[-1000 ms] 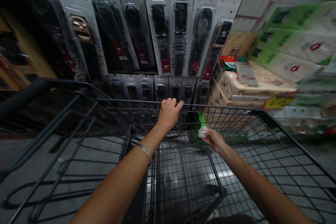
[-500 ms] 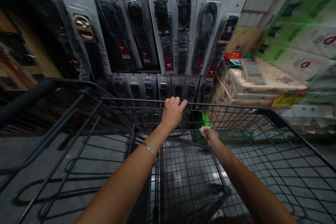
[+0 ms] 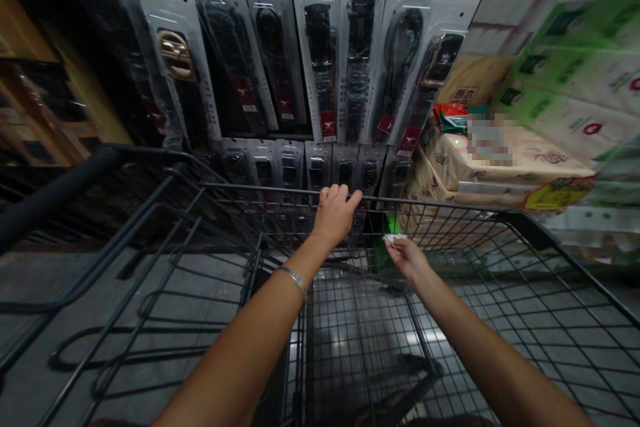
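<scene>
My left hand [image 3: 336, 215], with a silver bracelet on its wrist, is wrapped over the top rim of the black wire shopping cart [image 3: 440, 204]. To its right and a little lower, my right hand [image 3: 406, 257] is closed in a pinch on a small crumpled white tissue [image 3: 394, 239]. That hand is over the cart's basket and does not visibly touch the rim.
Packaged belts [image 3: 361, 60] hang in rows on a dark rack beyond the cart. Beige tissue packs [image 3: 520, 153] with a yellow tag are stacked at the right, beside green and white packs [image 3: 575, 87]. The cart's handle [image 3: 60, 187] crosses the far left.
The rack and packs have shifted slightly right in the view. My left hand keeps its grip on the rim. My right hand has moved a little right, and more of the tissue shows.
</scene>
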Demonstrator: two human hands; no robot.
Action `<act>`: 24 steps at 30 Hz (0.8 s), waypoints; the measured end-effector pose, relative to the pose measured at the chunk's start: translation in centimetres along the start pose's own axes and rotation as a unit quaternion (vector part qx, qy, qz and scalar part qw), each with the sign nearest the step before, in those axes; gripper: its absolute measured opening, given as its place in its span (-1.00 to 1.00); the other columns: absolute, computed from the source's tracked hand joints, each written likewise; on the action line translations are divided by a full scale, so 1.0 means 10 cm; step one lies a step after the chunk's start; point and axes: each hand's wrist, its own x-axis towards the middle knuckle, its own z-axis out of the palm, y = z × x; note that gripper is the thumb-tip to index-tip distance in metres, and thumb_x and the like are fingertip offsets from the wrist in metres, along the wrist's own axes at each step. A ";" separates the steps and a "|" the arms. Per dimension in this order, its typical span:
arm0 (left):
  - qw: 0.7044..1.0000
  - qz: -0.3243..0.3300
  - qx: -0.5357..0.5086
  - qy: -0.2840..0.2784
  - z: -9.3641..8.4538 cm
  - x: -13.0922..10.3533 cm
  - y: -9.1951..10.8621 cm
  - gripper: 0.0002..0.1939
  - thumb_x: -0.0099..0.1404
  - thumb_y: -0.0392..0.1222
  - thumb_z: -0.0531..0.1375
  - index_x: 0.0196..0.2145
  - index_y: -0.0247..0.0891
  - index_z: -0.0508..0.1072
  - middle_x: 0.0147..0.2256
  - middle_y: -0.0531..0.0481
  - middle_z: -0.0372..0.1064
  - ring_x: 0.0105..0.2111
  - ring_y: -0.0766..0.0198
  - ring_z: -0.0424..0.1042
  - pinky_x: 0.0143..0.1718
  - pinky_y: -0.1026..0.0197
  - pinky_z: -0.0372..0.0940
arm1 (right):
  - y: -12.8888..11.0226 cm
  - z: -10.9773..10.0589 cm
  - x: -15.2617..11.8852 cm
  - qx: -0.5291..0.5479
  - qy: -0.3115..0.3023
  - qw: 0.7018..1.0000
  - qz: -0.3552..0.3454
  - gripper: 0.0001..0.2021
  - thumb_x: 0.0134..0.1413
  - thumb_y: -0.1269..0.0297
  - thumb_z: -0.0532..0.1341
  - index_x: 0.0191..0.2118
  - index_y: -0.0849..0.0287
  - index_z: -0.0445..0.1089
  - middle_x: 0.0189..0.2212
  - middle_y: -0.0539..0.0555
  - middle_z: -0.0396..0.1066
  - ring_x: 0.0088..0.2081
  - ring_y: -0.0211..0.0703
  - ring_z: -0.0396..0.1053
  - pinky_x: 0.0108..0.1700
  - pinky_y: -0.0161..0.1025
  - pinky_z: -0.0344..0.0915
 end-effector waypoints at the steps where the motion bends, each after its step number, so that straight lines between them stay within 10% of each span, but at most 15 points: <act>1: 1.000 0.002 0.001 0.000 0.00 0.00 0.00 -0.67 0.21 -0.36 -0.01 -0.07 -0.22 0.31 -0.30 -0.13 0.19 -0.21 0.07 0.14 -0.17 0.05 0.06 | -0.03 0.02 -0.02 0.000 -0.017 1.000 0.000 -0.72 -0.30 0.74 0.11 -0.52 0.17 0.25 -0.55 -0.06 0.37 -0.47 -0.34 0.39 -0.33 -0.42 0.44; 9: 1.000 0.008 0.014 -0.008 -0.01 0.01 -0.02 -0.65 0.20 -0.35 0.00 -0.06 -0.22 0.30 -0.29 -0.14 0.19 -0.20 0.06 0.15 -0.17 0.04 0.08 | -0.45 0.23 -0.28 0.017 -0.121 0.992 0.013 -0.75 -0.32 0.69 0.10 -0.49 0.20 0.29 -0.49 0.01 0.40 -0.40 -0.27 0.39 -0.35 -0.38 0.41; 15: 1.000 0.012 0.019 -0.001 -0.01 0.00 -0.02 -0.66 0.20 -0.35 0.00 -0.07 -0.23 0.31 -0.30 -0.14 0.19 -0.22 0.06 0.16 -0.18 0.04 0.08 | -0.60 -0.18 -0.18 -0.087 -0.205 0.973 0.061 -0.74 -0.38 0.72 0.06 -0.52 0.24 0.29 -0.59 -0.01 0.36 -0.56 -0.29 0.32 -0.49 -0.35 0.35; 24: 1.000 0.008 0.027 0.007 0.00 0.00 -0.01 -0.66 0.20 -0.35 0.01 -0.06 -0.23 0.31 -0.30 -0.14 0.18 -0.22 0.06 0.16 -0.18 0.05 0.08 | -0.25 -0.69 0.20 -0.173 0.112 0.975 0.077 -0.76 -0.22 0.74 0.11 -0.51 0.23 0.26 -0.71 -0.09 0.31 -0.67 -0.37 0.30 -0.64 -0.49 0.32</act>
